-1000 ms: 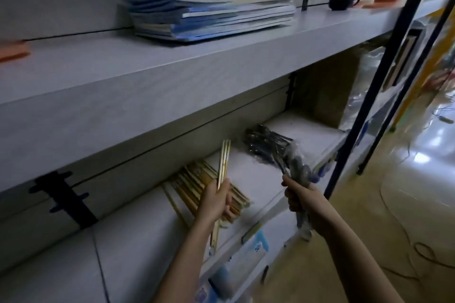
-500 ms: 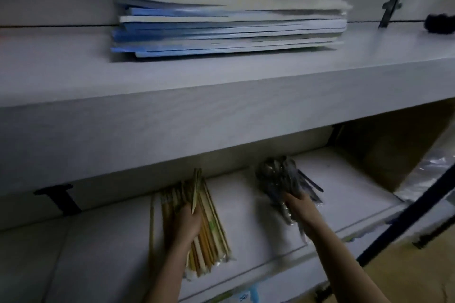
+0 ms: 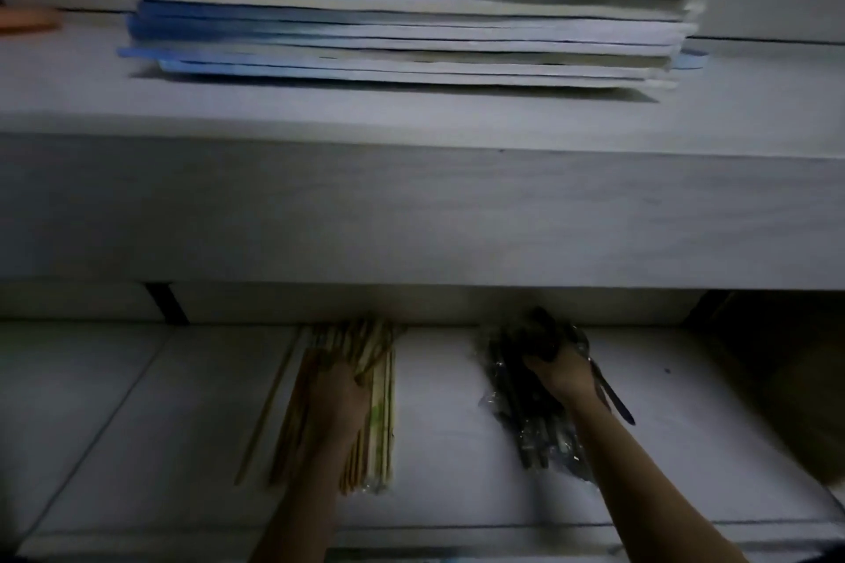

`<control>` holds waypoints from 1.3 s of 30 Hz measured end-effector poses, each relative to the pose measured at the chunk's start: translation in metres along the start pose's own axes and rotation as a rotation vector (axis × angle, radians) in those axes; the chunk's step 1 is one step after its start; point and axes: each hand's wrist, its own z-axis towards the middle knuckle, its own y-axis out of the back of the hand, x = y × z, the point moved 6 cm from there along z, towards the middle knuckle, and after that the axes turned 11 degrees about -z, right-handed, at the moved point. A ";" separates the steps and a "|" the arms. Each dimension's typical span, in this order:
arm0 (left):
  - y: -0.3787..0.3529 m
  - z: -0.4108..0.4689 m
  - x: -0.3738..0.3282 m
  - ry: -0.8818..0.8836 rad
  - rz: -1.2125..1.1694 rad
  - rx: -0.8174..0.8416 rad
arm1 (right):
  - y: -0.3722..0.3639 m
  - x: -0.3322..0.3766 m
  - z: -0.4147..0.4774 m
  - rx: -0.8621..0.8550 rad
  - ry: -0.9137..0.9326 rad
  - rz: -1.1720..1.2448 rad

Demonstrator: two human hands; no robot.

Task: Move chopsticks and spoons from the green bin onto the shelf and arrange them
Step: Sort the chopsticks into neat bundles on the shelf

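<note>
Both my hands are on the lower shelf (image 3: 448, 448). My left hand (image 3: 336, 398) lies on top of the chopsticks (image 3: 382, 421), down at 7 o'clock. It is dark, so I cannot tell if its fingers grip any. At 3 o'clock from them lie the spoons (image 3: 535, 430) in shiny wrap. My right hand (image 3: 564, 375) has its fingers curled round them. Books (image 3: 411, 23) sit at 12 o'clock.
</note>
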 end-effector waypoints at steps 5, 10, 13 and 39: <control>0.010 -0.001 0.002 -0.054 -0.043 -0.061 | 0.001 0.007 0.004 -0.051 0.108 -0.125; 0.031 -0.003 0.023 -0.077 -0.130 -0.137 | 0.012 0.048 -0.024 -0.390 0.329 -0.118; 0.046 -0.005 0.043 -0.039 -0.148 -0.161 | -0.011 0.075 -0.050 -0.278 0.339 0.038; 0.054 0.006 0.110 -0.230 -0.077 0.036 | -0.125 0.124 -0.109 0.079 -0.007 -0.347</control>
